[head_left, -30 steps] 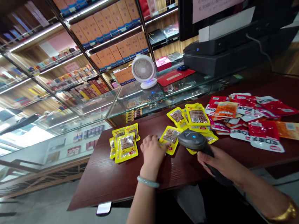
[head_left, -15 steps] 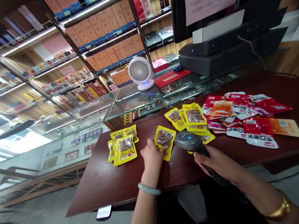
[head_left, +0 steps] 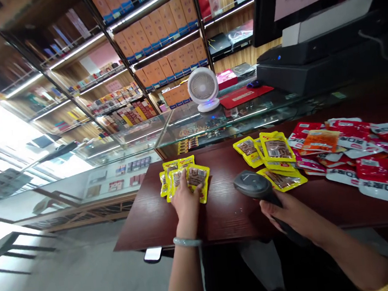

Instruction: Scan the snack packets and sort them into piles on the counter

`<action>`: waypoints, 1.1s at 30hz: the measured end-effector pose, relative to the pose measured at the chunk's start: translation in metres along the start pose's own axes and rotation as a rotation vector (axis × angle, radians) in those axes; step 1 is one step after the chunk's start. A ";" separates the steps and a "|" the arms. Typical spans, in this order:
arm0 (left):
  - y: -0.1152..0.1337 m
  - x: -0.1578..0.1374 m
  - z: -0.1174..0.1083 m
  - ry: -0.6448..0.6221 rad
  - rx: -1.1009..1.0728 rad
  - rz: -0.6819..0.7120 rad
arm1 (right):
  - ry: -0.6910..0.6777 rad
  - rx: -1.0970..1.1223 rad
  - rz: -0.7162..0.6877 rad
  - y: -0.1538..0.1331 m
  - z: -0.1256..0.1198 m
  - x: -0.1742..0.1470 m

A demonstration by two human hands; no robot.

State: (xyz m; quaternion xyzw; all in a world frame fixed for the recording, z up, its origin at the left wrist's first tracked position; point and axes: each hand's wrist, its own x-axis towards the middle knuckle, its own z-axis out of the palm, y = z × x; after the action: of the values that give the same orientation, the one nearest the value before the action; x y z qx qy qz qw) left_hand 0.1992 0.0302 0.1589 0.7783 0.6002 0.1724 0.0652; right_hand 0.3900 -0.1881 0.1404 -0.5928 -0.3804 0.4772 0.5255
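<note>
My left hand (head_left: 185,199) is over the left pile of yellow snack packets (head_left: 168,167). Its index finger points forward and its thumb lies on a yellow snack packet (head_left: 199,176) at the pile's right side; the other fingers are partly hidden. In my right hand (head_left: 285,210) is a black barcode scanner (head_left: 252,184), gripped by its handle, head pointing left above the table. Beyond the scanner lies another heap of yellow packets (head_left: 276,149), brown food showing through their clear windows.
Red, white and orange packets (head_left: 381,168) are heaped on the right of the dark wooden table (head_left: 229,222). Behind it runs a glass display counter (head_left: 184,119) with a white fan (head_left: 202,87), a red mat (head_left: 246,96) and a black register (head_left: 303,71). Stocked shelves stand farther back.
My left hand has moved left with a yellow snack packet, bringing it onto the left pile. My right hand still holds the scanner above the table. The view has shifted left.
</note>
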 end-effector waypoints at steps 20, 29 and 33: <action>0.040 0.018 0.008 0.086 0.164 0.123 | 0.070 0.071 -0.065 0.004 -0.029 -0.011; 0.171 -0.021 0.051 -0.178 -0.029 0.514 | 0.173 0.098 -0.071 0.009 -0.058 -0.027; 0.201 -0.025 0.057 -0.038 -0.057 0.521 | 0.230 0.109 -0.090 0.012 -0.072 -0.034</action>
State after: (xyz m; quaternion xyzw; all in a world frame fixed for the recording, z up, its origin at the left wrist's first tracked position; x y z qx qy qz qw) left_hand 0.3968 -0.0417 0.1627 0.9076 0.3730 0.1858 0.0518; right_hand 0.4504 -0.2410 0.1338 -0.5966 -0.3174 0.4022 0.6177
